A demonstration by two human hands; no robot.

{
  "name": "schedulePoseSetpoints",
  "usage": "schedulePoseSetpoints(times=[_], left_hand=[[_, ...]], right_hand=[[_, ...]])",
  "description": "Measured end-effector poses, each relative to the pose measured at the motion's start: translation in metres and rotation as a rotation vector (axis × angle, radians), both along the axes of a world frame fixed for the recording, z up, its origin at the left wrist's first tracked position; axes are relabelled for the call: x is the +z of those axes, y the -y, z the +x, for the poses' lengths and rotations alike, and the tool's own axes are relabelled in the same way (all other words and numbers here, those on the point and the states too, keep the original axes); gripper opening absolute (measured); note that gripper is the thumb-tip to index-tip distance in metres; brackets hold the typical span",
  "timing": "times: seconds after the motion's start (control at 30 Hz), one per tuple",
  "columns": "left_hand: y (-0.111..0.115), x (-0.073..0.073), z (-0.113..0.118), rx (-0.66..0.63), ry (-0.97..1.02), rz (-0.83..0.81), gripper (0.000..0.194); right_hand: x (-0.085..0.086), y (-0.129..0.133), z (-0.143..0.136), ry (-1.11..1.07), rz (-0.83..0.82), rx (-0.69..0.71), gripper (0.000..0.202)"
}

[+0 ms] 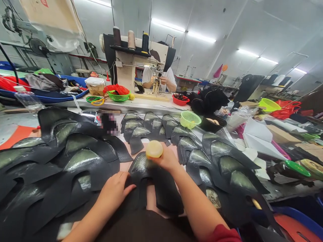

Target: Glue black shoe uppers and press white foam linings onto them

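Observation:
In front of me lies a black horseshoe-shaped piece (165, 191), like a shoe upper, with a glossy greenish patch at its curved end. My right hand (166, 159) is closed around a tool with a round, pale yellow end (154, 149), held over the glossy patch. Whether the tool touches the piece I cannot tell, and its lower part is hidden. At the left edge of the piece rests my left hand (117, 186), thumb spread from the fingers, holding nothing. Similar black pieces (83, 164) overlap on the left, and more (219, 158) lie on the right and behind.
Across the bench a person works at a sewing machine (133, 67). Along the back are a green bowl (118, 97), a light green basket (190, 120) and a red bowl (180, 99). Jars with a green lid (297, 168) stand right; a plastic bottle (27, 101) stands left.

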State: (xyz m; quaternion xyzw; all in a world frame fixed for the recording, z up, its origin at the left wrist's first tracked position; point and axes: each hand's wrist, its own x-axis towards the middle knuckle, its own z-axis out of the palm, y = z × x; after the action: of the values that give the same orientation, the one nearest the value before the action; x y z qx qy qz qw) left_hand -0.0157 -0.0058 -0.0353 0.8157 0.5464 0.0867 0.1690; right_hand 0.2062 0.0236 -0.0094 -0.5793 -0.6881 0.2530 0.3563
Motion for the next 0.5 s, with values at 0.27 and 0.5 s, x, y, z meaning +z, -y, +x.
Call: schedulePoseSetpoints(times=[0.27, 0.5], left_hand=[[-0.008, -0.007, 0.001, 0.144, 0.242, -0.137, 0.051], [-0.011, -0.006, 0.001, 0.233, 0.344, -0.18, 0.04]], right_hand=[[0.004, 0.007, 0.025, -0.11, -0.066, 0.073, 0.059], [0.008, 0.016, 0.039, -0.066, -0.125, 0.072, 0.06]])
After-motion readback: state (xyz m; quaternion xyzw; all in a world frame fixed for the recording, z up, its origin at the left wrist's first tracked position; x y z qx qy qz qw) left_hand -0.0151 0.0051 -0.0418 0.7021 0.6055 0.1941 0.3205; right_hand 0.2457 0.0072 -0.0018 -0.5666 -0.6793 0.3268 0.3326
